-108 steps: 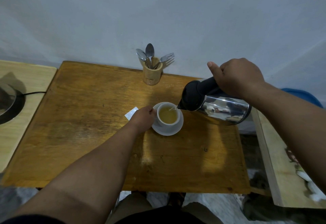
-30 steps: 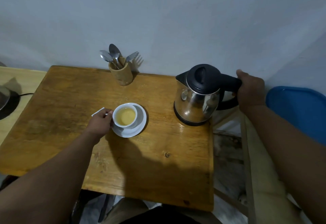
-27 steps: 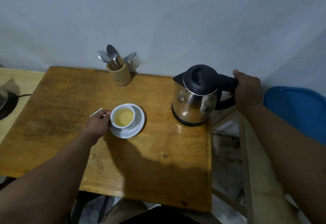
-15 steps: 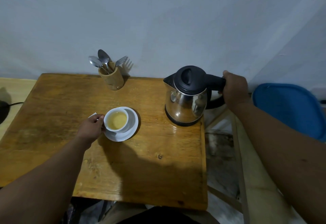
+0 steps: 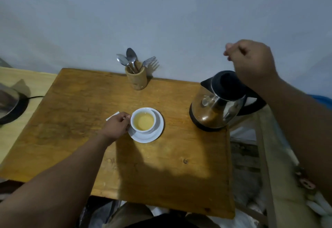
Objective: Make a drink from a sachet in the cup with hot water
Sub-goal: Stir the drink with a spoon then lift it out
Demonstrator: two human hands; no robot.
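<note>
A white cup (image 5: 143,121) filled with yellowish liquid stands on a white saucer (image 5: 158,132) in the middle of the wooden table (image 5: 71,120). My left hand (image 5: 115,127) pinches the cup's handle on its left side. A white sachet (image 5: 112,117) peeks out behind that hand. The steel kettle (image 5: 215,109) with a black lid stands upright at the table's right edge. My right hand (image 5: 251,60) hovers above and behind the kettle, off its handle, fingers curled loosely with nothing in them.
A wooden holder (image 5: 136,78) with spoons and a fork stands at the back edge by the wall. A kettle base with a black cord (image 5: 10,107) sits on the pale surface at left. A wooden bench (image 5: 269,155) and a blue object (image 5: 323,100) lie to the right.
My right hand poured from the kettle, set it upright at the table's right edge, then let go of the handle and rose above it. My left hand stays on the cup.
</note>
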